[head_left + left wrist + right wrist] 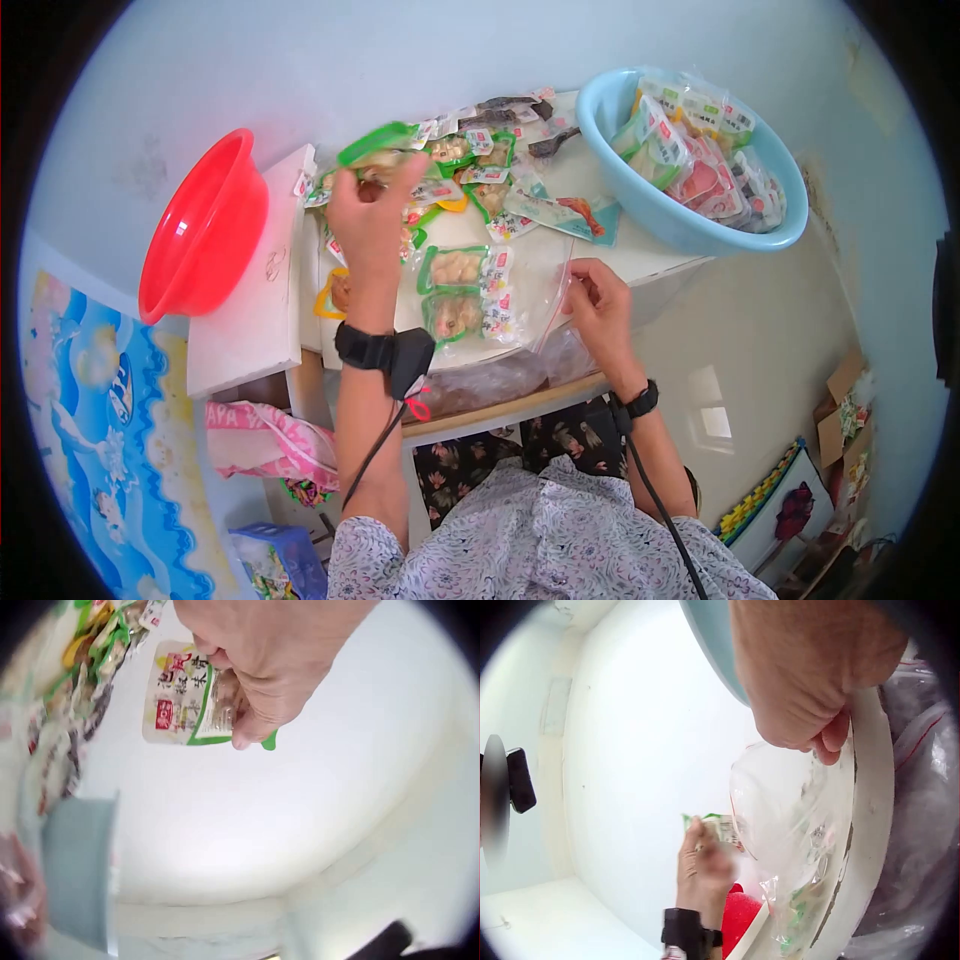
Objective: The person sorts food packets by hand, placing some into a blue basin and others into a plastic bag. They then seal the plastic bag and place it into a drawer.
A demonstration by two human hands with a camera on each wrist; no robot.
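The left hand (375, 215) pinches a green-edged snack packet (385, 160) above the pile; in the left wrist view its thumb lies over the packet (176, 705). The right hand (603, 310) grips the edge of a clear plastic bag (545, 280) near the table's front edge, its fingers (831, 742) curled at the bag's rim in the right wrist view. Two green-edged packets (455, 270) lie side by side in that bag. Behind them spreads a pile of assorted packets (490, 195).
A blue basin (640, 215) full of packets stands at the right of the table, beside the wall. A red basin (200, 225) is tilted at the left on a white board (250, 330). Clear plastic bags (480, 385) lie below the tabletop's front edge.
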